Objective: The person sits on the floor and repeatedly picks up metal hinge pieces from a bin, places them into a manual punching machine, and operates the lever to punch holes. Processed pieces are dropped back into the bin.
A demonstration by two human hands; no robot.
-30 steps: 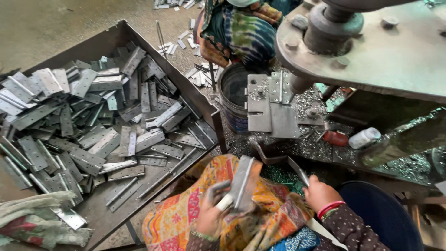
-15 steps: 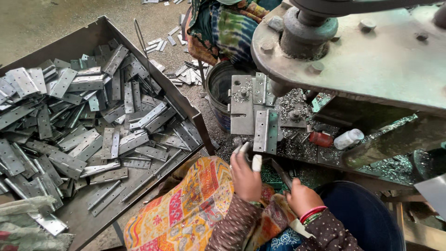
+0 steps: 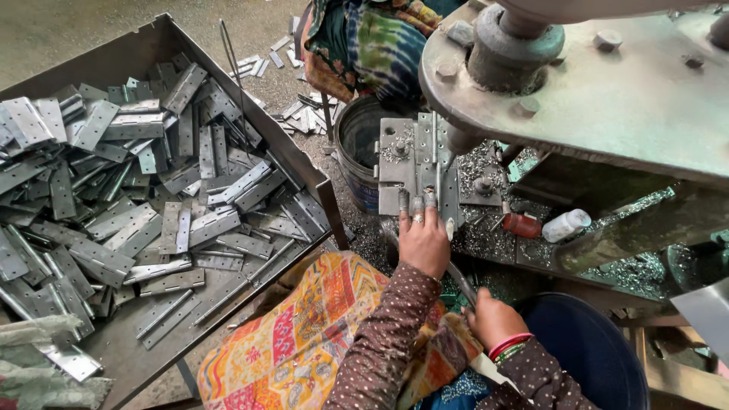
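Nearest the camera, the right hand (image 3: 493,319) is closed around a slim metal lever (image 3: 459,281) above the lap, beside a dark blue tub (image 3: 592,349). Further out, the left hand (image 3: 424,241) is laid with fingers spread flat against a steel hinge (image 3: 425,163), which is pressed onto the press bed directly under the ram of the heavy press (image 3: 577,83). The fingertips are seen to lie very close to the punch; were the ram brought down while they rest there, they could be crushed, and a hinge held slightly askew would likely be punched off-line. Sharp swarf (image 3: 486,235) is scattered over the bed, so cuts could be caused by a sliding palm. A small red bottle (image 3: 522,225) and a white one (image 3: 566,225) lie on the bed. To the left, a metal tray (image 3: 296,163) heaped with hinges is set on the floor. Beyond, a grimy bucket (image 3: 361,152), more loose hinges on the concrete floor and another person's patterned clothing (image 3: 364,45) are visible.
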